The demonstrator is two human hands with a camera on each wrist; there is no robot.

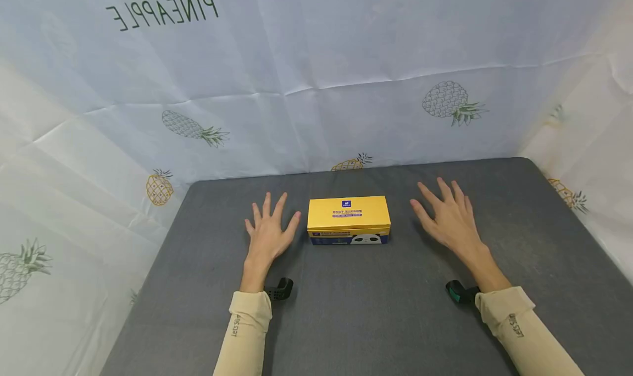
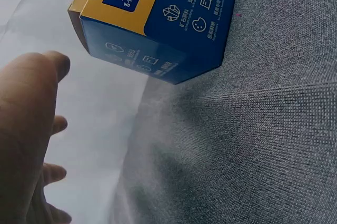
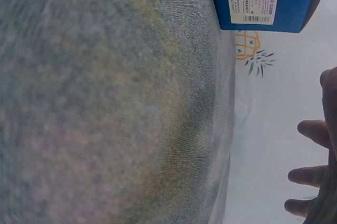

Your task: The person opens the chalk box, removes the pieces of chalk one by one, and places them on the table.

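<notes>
A yellow and dark blue cardboard box with a panda face on its front lies on the grey table, its lid down. To its left, my left hand is held with the fingers spread, the thumb close to the box but apart from it. My right hand is on the other side, farther from the box, fingers spread as well. Neither hand holds anything. In the left wrist view the box shows a printed end marked 24. A white barcode label is on the box's blue end in the right wrist view.
The grey cloth-covered table has rounded far corners. Behind it and at both sides hangs a pale curtain printed with pineapples. Dark wrist straps with devices sit at both cuffs.
</notes>
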